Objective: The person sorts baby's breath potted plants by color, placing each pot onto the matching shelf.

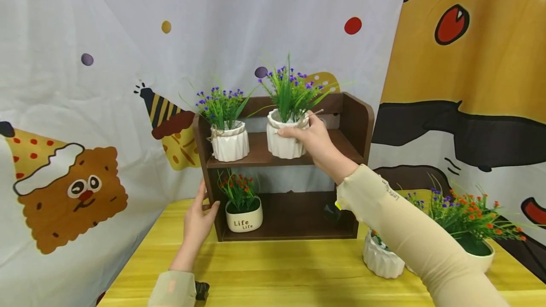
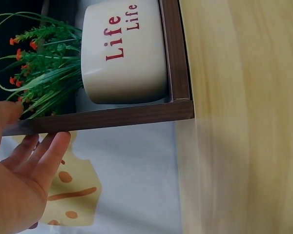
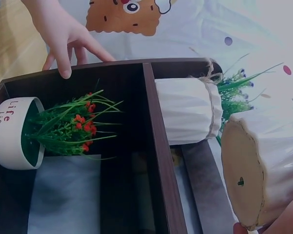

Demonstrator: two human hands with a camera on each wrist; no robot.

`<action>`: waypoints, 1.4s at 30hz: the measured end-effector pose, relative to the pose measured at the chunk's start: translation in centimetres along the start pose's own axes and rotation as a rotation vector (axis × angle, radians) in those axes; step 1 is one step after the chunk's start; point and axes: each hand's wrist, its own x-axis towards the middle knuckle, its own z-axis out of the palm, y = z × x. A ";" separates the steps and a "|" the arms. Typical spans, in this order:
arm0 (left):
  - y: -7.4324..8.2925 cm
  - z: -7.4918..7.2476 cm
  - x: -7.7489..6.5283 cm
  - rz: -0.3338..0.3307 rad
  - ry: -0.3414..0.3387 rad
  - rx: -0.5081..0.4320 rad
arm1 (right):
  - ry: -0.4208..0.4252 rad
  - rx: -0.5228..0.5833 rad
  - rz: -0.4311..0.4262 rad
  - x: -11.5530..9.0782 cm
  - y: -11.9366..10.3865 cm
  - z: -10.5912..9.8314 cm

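My right hand [image 1: 313,139] grips a white fluted flowerpot [image 1: 281,139] with purple flowers and twine round its rim. In the right wrist view the pot's underside [image 3: 241,180] shows, raised off the upper board of the brown wooden shelf [image 1: 358,127]. A matching white pot [image 1: 230,143] stands at the left end of that board. My left hand [image 1: 199,219] holds the shelf's left side panel, thumb inside and fingers outside. Close by on the lower board sits a cream "Life" pot [image 2: 124,53] with red flowers.
The shelf stands on a yellow wood-grain table [image 1: 273,269]. At the right, partly behind my right sleeve, are another white fluted pot [image 1: 381,259] and a pot with orange-red flowers [image 1: 484,257]. A cartoon-printed curtain [image 1: 213,22] hangs behind. Something small and dark [image 1: 332,213] is at the lower board's right.
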 end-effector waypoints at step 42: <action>-0.4 0.3 0.1 0.092 0.037 0.078 | 0.036 -0.055 0.063 4.9 3.2 2.4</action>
